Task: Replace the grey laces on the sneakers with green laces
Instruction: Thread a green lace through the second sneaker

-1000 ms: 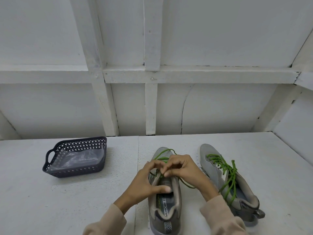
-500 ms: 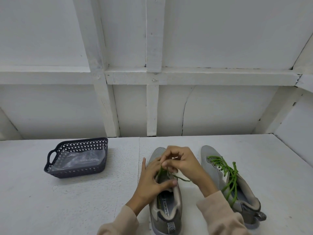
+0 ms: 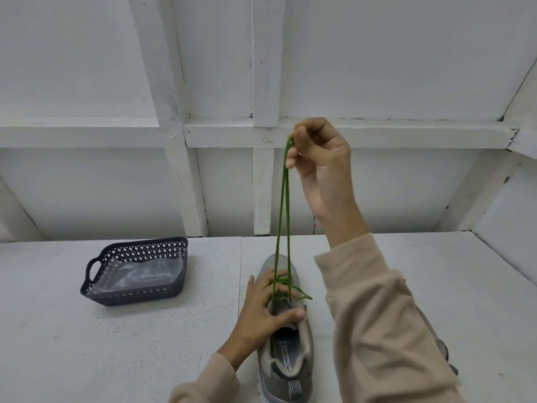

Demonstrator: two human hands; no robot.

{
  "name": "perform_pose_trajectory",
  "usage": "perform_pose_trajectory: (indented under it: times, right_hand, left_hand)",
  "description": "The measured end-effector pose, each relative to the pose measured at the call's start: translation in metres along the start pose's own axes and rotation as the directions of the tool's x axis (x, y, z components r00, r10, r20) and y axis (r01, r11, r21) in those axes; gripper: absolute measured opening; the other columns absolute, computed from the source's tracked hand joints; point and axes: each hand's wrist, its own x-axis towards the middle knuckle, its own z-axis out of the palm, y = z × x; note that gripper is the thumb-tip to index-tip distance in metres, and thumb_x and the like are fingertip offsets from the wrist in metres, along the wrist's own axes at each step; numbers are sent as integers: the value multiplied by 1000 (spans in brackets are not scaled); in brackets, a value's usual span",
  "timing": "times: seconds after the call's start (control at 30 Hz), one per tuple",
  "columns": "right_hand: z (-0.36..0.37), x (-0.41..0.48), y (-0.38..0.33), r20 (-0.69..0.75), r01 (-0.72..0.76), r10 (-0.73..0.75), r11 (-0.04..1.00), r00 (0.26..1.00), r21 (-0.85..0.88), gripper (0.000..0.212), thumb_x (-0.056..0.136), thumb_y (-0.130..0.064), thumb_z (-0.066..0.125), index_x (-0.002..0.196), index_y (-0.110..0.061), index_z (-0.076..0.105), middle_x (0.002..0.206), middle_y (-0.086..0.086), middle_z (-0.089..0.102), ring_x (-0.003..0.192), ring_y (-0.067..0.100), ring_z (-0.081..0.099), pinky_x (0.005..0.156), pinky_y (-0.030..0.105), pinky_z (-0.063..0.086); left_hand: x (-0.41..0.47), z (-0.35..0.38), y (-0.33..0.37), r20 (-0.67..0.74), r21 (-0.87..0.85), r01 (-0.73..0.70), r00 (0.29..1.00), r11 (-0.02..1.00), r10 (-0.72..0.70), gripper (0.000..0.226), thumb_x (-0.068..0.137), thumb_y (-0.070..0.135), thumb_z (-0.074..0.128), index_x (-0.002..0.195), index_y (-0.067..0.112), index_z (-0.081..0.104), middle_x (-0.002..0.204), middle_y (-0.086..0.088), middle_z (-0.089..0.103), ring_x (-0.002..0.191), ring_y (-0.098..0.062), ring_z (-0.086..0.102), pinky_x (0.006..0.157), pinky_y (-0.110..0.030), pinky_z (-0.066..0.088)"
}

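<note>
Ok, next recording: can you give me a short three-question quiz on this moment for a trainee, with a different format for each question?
1. True or false: the right hand pinches both strands of the green lace, pulled up high above the sneaker.
2. Pick one. The left hand is: A) pinching the top of the lace, B) resting on the sneaker, holding it down, C) raised in the air holding nothing.
3. Fill in: in the head view the dark basket stands to the ____ of the sneaker.

Key: 1 true; 2 B; 3 left.
</note>
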Motion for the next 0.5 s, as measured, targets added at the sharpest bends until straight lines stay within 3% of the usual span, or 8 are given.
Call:
perform_pose_trajectory:
  times: [0.1, 0.17, 0.27, 0.33, 0.43, 0.5]
  right_hand:
    - [-4, 4, 14, -54, -90, 86, 992, 995, -83, 10, 90, 6, 57, 87, -3, 61, 73, 8, 57, 55, 13, 57, 52, 22, 51]
    - [-13, 3, 24, -71, -175, 162, 948, 984, -264, 18, 87, 8, 61, 102, 0, 65, 86, 10, 61, 60, 15, 60, 56, 25, 55]
    - [-38, -2, 35, -126, -348, 349, 703, 929, -620, 70, 82, 13, 64, 141, -23, 48, 140, 5, 47, 74, 17, 68, 64, 34, 60]
    - [-54, -12, 38, -152, -361, 404, 512, 902, -780, 85, 83, 7, 65, 146, -41, 34, 154, -4, 31, 81, 23, 70, 71, 41, 60]
    - [-79, -31, 40, -184, -387, 477, 372, 860, -844, 81, 86, -2, 68, 147, -42, 33, 136, -2, 45, 75, 25, 70, 58, 31, 56]
    - [-95, -46, 37, -204, -441, 543, 351, 815, -826, 55, 86, -6, 70, 135, -25, 54, 114, 5, 59, 66, 22, 67, 47, 26, 49]
  left_hand:
    - [0, -1, 3, 1, -15, -32, 999, 999, 32, 28, 67, 57, 76, 90, 44, 68, 123, 24, 61, 130, 5, 44, 118, -38, -14]
    - [-1, -2, 5, 2, -46, -38, 999, 998, 39, 29, 68, 54, 76, 90, 36, 69, 116, 23, 65, 122, 4, 52, 117, -35, -17]
    - [-2, -2, 5, 0, -79, -32, 999, 996, 32, 33, 67, 53, 77, 90, 32, 70, 113, 23, 67, 122, 5, 52, 115, -32, -19]
    - [-2, -2, 4, 6, -89, -27, 1000, 996, 27, 36, 65, 55, 77, 90, 29, 70, 113, 24, 67, 123, 6, 51, 116, -32, -18]
    - [0, -1, 2, 8, -116, -7, 1000, 993, 8, 39, 64, 55, 78, 90, 27, 68, 113, 24, 68, 123, 6, 51, 117, -35, -16]
    - [0, -1, 1, 14, -134, 10, 1000, 991, -9, 41, 63, 55, 78, 90, 26, 69, 114, 24, 68, 122, 6, 52, 118, -36, -14]
